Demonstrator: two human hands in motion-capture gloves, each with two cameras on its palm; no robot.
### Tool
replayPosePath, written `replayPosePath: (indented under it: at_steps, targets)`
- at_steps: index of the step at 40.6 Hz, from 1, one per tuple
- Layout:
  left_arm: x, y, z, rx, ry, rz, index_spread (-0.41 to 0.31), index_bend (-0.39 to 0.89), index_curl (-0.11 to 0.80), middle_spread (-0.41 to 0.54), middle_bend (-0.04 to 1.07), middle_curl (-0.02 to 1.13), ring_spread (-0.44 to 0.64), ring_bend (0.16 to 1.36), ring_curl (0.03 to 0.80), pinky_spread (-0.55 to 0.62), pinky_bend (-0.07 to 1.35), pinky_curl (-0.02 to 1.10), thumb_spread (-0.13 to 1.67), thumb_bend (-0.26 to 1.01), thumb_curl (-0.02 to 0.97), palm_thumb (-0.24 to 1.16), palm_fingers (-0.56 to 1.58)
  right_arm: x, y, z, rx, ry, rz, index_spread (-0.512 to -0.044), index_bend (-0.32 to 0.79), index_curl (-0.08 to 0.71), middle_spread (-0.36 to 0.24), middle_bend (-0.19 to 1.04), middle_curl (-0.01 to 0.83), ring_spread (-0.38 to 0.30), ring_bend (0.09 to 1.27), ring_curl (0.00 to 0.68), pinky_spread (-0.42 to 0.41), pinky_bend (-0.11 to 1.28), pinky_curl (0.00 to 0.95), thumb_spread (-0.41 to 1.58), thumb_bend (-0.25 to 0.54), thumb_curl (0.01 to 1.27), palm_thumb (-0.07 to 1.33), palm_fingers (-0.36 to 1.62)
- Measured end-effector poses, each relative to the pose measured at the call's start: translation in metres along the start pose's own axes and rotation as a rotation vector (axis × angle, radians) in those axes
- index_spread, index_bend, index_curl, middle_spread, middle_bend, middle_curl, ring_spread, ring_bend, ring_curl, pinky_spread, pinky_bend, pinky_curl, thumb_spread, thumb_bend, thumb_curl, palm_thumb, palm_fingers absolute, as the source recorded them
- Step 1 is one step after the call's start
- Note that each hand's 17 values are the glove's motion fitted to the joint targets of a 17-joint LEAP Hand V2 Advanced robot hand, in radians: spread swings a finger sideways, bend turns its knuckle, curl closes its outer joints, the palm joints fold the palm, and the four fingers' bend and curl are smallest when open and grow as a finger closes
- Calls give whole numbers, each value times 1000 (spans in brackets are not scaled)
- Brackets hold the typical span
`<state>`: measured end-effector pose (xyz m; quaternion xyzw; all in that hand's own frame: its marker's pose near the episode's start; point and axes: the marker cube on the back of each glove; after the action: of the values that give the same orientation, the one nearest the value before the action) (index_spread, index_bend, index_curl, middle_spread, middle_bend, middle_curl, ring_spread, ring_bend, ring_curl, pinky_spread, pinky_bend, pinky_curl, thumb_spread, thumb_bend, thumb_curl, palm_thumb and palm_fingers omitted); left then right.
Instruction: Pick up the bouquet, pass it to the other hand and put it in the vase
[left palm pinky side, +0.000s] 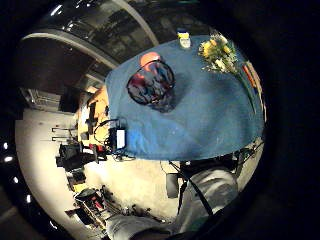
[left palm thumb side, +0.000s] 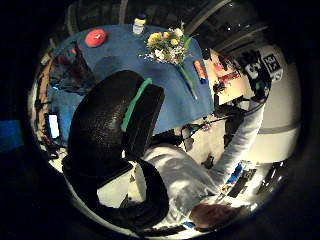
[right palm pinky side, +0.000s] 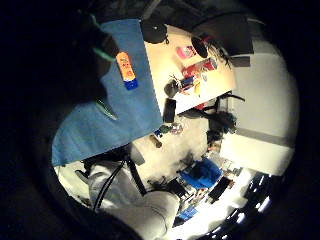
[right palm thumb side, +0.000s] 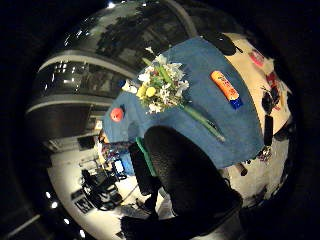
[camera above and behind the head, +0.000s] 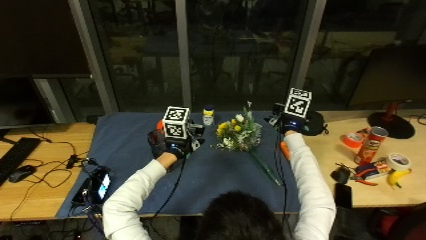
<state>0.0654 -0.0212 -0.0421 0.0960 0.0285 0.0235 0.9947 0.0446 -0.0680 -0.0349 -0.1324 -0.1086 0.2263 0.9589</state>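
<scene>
Bouquet (camera above and behind the head: 239, 135) lies on the surface (camera above and behind the head: 133, 150) between both raised hands, nearer the right hand (camera above and behind the head: 291, 125), likely for pickup; left hand (camera above and behind the head: 166, 144) empty; fingers' state unclear.

Both your arms reach up the frame in white sleeves, forearms spread apart from the lower centre. Your left hand (camera above and behind the head: 162, 144) sits left of centre, raised, holding nothing that shows. Your right hand (camera above and behind the head: 290, 128) is right of centre and a little higher in the frame; its fingers are too hidden to judge.
</scene>
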Motion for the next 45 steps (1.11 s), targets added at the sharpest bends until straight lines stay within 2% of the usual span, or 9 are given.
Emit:
replayPosePath:
  at_steps: [5,10,16,21,23,30,34,39,45]
  targets:
    - [10,13,9,-21,86,68,106,141,290,310,181,291,404,587,246,389,398,314,1188,-17,251,149,107,-1,-11,19,-154,-71,61,-193,11,107,56,252,362,62,671,338,223,764,381,1127,-25,253,238,420]
    - [16,15,21,12,85,110,110,147,290,315,182,294,402,590,249,389,401,318,1189,-17,252,149,105,4,-64,57,-22,-84,110,-161,15,87,64,259,373,37,716,361,191,805,394,1122,-22,258,241,431]
    - [20,16,35,-13,76,134,112,151,292,315,184,296,401,589,250,389,399,320,1190,-17,253,148,106,8,-69,112,-241,-138,104,-126,39,78,54,295,392,17,726,368,148,813,392,1122,-22,263,239,481]
    - [22,11,42,-14,63,159,113,149,292,313,186,300,400,592,253,389,396,322,1190,-17,253,148,108,17,-76,143,-26,-146,236,-108,41,73,57,297,400,2,740,377,119,821,391,1115,-25,266,234,492]
    - [22,9,45,-25,81,169,113,150,293,313,186,302,400,589,253,389,396,323,1190,-17,254,148,107,14,-65,151,20,-165,205,-104,43,72,58,298,403,-1,741,379,112,822,391,1113,-24,268,233,492]
    - [21,4,57,-60,123,195,114,150,294,312,185,305,408,587,254,389,396,325,1192,-19,253,136,106,0,-56,199,-83,-135,147,-90,50,71,60,298,412,-11,738,382,99,823,386,1109,-23,272,231,495]
    - [18,4,61,-91,133,188,114,150,295,312,185,306,411,586,255,389,395,326,1193,-18,253,134,106,1,-55,223,-154,-71,209,-90,38,65,43,334,427,-35,753,387,86,807,378,1085,-32,273,220,533]
    - [11,3,66,-119,133,172,110,147,293,312,186,308,413,587,256,389,396,328,1194,-17,253,133,104,2,-67,248,-128,-44,233,-90,57,69,21,346,437,-59,755,391,60,798,373,1035,-31,278,210,552]
    - [5,0,68,-127,119,145,108,148,292,315,185,310,414,587,257,389,396,329,1194,-17,254,132,104,1,-63,261,-151,11,241,-123,158,114,-33,398,464,-93,698,383,17,726,354,1064,56,318,404,651]
